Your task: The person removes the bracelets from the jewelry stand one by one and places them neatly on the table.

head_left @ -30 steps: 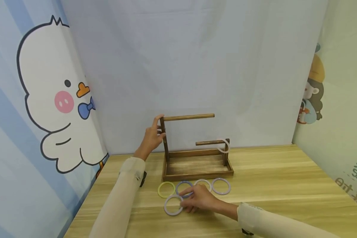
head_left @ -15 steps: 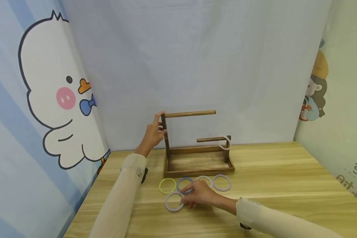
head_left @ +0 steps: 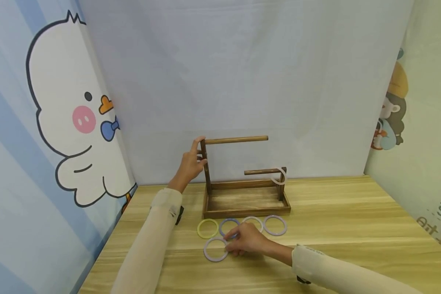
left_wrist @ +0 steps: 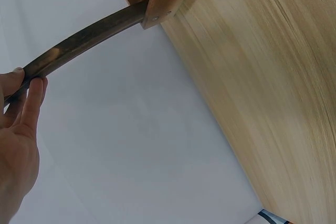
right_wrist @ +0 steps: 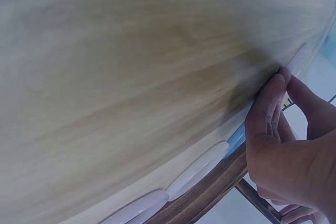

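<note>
My left hand (head_left: 189,166) grips the upper part of the left post (left_wrist: 79,41) of a dark wooden rack (head_left: 247,213), one finger reaching the top. In the left wrist view the thumb and fingers lie on opposite sides of this post. Over the table, my right hand (head_left: 248,241) pinches the right edge of a pale lavender ring (head_left: 204,250). This ring appears flat on the table. Behind it lie a yellow ring (head_left: 198,229), a blue ring (head_left: 229,219), a white ring (head_left: 252,217) and another lavender ring (head_left: 275,234). Right fingers partly cover the blue and white rings.
The rack has a long upper rod (head_left: 237,140) and a shorter lower rod (head_left: 261,172). A pale ring (head_left: 284,179) hangs on the lower rod by the right post. Printed curtains (head_left: 84,118) stand around the wooden table (head_left: 338,228).
The scene has shifted slightly upward as the head view tilts. Both hands keep their places, and the pinched lavender ring has hardly moved, with a small gap now between it and the yellow ring.
</note>
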Available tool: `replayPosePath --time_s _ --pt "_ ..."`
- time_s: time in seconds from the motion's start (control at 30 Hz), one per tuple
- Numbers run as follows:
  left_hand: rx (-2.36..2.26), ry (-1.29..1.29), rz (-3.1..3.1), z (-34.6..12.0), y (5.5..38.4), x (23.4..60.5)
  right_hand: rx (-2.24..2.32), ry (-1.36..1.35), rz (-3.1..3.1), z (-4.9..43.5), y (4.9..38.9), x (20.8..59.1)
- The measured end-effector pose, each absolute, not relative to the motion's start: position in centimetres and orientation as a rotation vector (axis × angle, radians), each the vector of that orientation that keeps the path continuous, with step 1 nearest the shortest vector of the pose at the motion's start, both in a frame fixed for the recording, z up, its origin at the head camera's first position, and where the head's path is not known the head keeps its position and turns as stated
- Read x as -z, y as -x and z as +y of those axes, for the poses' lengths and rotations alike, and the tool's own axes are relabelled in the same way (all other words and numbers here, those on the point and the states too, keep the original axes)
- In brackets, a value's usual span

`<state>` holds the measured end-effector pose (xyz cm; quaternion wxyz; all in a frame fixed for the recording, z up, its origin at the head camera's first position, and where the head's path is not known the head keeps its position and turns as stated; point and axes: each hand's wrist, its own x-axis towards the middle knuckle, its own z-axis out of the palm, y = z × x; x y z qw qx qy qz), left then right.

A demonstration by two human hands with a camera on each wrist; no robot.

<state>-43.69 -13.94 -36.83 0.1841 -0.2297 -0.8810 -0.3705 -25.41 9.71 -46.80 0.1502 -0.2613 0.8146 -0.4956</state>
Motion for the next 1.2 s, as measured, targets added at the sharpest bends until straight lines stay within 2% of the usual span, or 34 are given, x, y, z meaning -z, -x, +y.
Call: replayPosePath --time_s 0.5,1.2 --pt "1.04 0.633 -2.505 -14.0 43.5 36.7 1.492 0.749 2.352 10.7 25.3 47.3" --pt "1.042 0.643 -2.508 -13.9 43.7 36.7 1.497 0.719 2.484 15.8 27.2 45.3"
